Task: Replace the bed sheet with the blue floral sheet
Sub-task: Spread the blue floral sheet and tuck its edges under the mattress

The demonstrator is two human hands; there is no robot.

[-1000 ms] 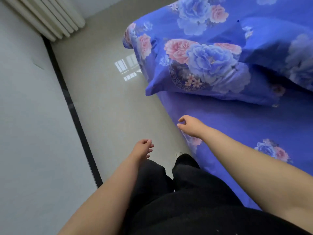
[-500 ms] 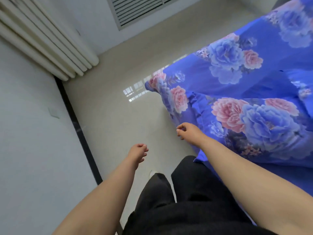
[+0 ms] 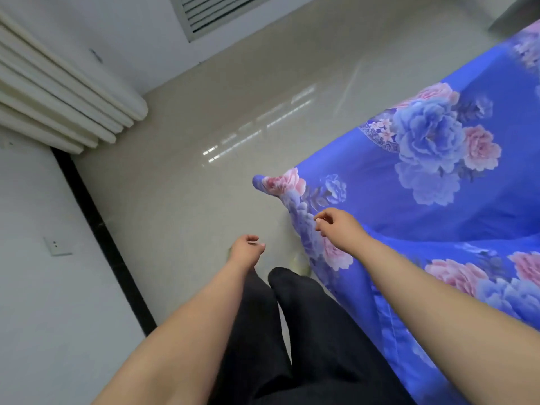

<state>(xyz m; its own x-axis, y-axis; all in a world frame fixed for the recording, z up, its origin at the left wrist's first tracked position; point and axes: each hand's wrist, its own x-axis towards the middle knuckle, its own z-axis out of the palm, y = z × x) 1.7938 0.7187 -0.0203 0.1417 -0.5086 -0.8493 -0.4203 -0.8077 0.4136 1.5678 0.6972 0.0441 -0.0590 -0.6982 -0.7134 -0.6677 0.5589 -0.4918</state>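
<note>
The blue floral sheet [image 3: 423, 200] with pink and blue peonies covers the bed on the right and hangs down its side. One corner [image 3: 274, 182] sticks out over the floor. My right hand [image 3: 336, 225] hovers beside the sheet's hanging edge with fingers loosely curled, holding nothing. Lower and to the left, my left hand [image 3: 247, 248] hangs over the floor beside my black trousers, fingers loosely curled and empty.
Glossy beige floor [image 3: 204, 171] runs between the bed and a white wall [image 3: 35, 287] with a black baseboard [image 3: 96, 223] and a socket [image 3: 57, 246]. A white radiator [image 3: 64, 103] stands at the upper left, a vent grille [image 3: 216, 10] on the far wall.
The view has swung forward along the bed toward its corner. Both hands stayed loosely curled and empty, and the pillow has dropped out of sight.
</note>
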